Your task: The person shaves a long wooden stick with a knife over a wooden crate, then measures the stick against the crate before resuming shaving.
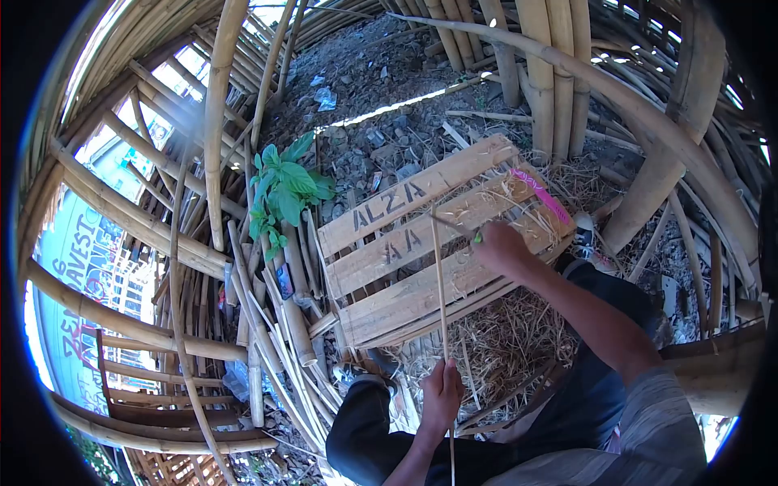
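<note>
My left hand (442, 394), low in the middle of the view, is closed around a thin bamboo strip (442, 300). The strip runs upright across the front of a slatted wooden crate (397, 304) with black lettering. My right hand (497, 247) is over the crate, closed on a knife (454, 226) with a bit of green at its handle. The blade points left and its tip is near the strip's upper end. Curled shavings lie on the crate's slats, beside a pink marking (541, 194) at the right.
Shavings (510, 348) cover the ground below the crate. A leafy green plant (288, 185) and cut bamboo pieces (296, 324) are left of it. Thick bamboo poles (551, 81) stand behind, and a bamboo frame (138, 324) borders the left. A curved pole (632, 113) crosses the upper right.
</note>
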`<control>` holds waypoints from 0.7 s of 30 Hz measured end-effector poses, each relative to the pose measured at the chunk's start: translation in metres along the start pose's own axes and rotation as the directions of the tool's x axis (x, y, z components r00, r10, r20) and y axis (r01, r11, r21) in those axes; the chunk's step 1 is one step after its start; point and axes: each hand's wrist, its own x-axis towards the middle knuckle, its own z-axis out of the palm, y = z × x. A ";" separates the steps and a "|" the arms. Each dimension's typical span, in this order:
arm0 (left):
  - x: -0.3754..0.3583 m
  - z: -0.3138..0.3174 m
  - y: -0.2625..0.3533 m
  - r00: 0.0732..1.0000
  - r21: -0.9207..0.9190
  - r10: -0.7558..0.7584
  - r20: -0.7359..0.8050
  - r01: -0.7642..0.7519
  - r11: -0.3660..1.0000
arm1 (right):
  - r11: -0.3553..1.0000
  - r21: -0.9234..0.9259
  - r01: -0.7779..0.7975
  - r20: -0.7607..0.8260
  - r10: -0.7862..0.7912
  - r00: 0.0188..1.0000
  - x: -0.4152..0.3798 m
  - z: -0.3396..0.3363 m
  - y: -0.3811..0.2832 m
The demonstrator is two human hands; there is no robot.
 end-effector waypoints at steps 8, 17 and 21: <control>0.004 -0.001 0.004 0.991 -0.135 -0.113 0.077 0.122 0.983 | 0.946 -0.112 0.303 0.065 -0.297 0.953 -0.035 0.008 -0.014; -0.012 0.016 0.000 0.928 -0.093 -0.192 0.320 0.233 0.968 | 0.970 -0.239 0.042 -0.040 -0.053 0.998 0.017 -0.011 0.035; 0.000 0.004 0.005 0.851 -0.257 -0.234 0.469 0.385 0.887 | 0.935 -0.317 0.157 0.165 -0.109 0.980 -0.008 0.005 0.014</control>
